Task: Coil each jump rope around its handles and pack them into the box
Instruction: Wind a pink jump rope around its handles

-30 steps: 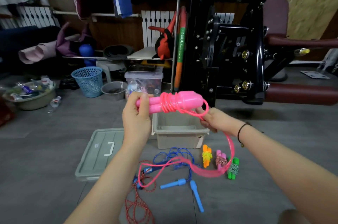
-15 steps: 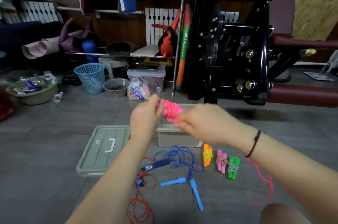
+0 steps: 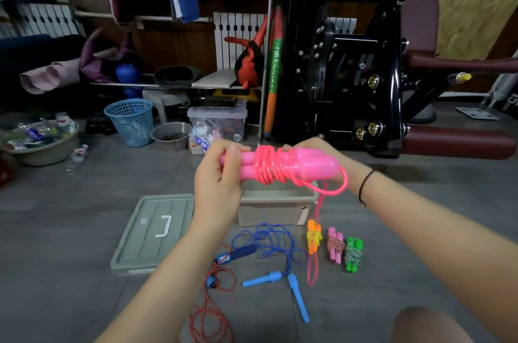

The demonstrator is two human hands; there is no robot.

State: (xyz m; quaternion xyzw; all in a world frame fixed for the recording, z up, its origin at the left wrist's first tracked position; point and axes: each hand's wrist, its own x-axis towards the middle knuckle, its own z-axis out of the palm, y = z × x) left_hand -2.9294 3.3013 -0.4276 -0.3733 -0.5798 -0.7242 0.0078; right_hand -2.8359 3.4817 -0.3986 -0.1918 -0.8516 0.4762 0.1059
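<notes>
Above the grey plastic box [image 3: 277, 198], left hand [image 3: 218, 182] grips the rope-wrapped pink plastic handles [image 3: 308, 166], right hand [image 3: 322, 150] curled round them

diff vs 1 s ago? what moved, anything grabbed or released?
Right hand swung from below the pink handles up behind them, laying on more pink rope; the slack lifted off the blue rope and hangs right of the box. Nothing released. Left hand keeps its grip on the handle ends; lid, three wound ropes unmoved.
</notes>
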